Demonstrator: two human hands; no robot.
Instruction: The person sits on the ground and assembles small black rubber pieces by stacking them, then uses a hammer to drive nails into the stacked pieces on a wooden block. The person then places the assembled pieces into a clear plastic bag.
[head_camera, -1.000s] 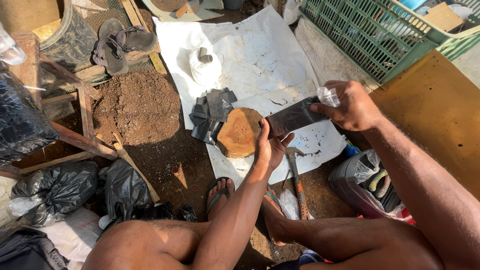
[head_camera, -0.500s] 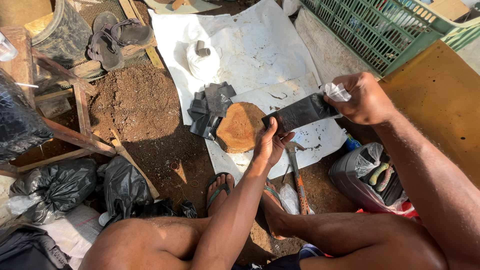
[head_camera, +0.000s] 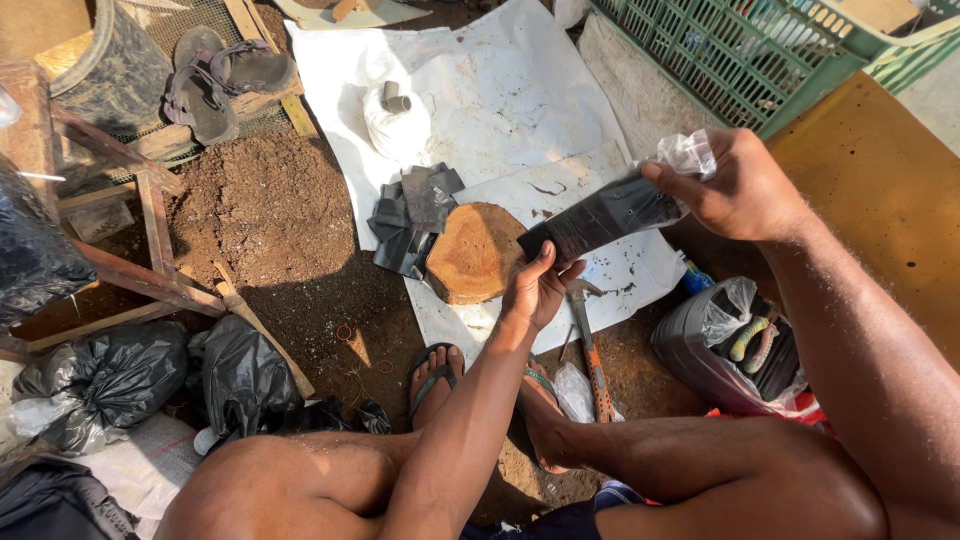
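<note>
Above the near right corner of the white sheet (head_camera: 480, 110) spread on the ground, I hold a flat black plastic bag (head_camera: 600, 218) stretched between my two hands. My left hand (head_camera: 538, 290) is closed on its lower end, thumb over the edge and fingers curled beneath, just past the rim of the round wooden block (head_camera: 474, 250). My right hand (head_camera: 735, 190) pinches the upper end, and a scrap of clear plastic (head_camera: 688, 152) sticks up from that same grip. The bag runs slanted, low at the left hand and higher at the right, and hangs clear of the sheet.

The wooden block sits on the sheet's near edge, with a loose pile of black bags (head_camera: 412, 215) touching its left side. Farther up the sheet lies a white lump (head_camera: 397, 130) with a small grey tube (head_camera: 396, 100) on top. A hammer (head_camera: 590, 345) lies off the sheet's near edge, beside my foot in a flip-flop (head_camera: 432, 375). To the left of the sheet is a patch of loose soil (head_camera: 265, 200), with a pair of sandals (head_camera: 220, 75) at its far side. A green plastic crate (head_camera: 740, 50) stands beyond the sheet's far right corner, and a grey bag (head_camera: 730, 345) with small things inside lies by my right leg.
</note>
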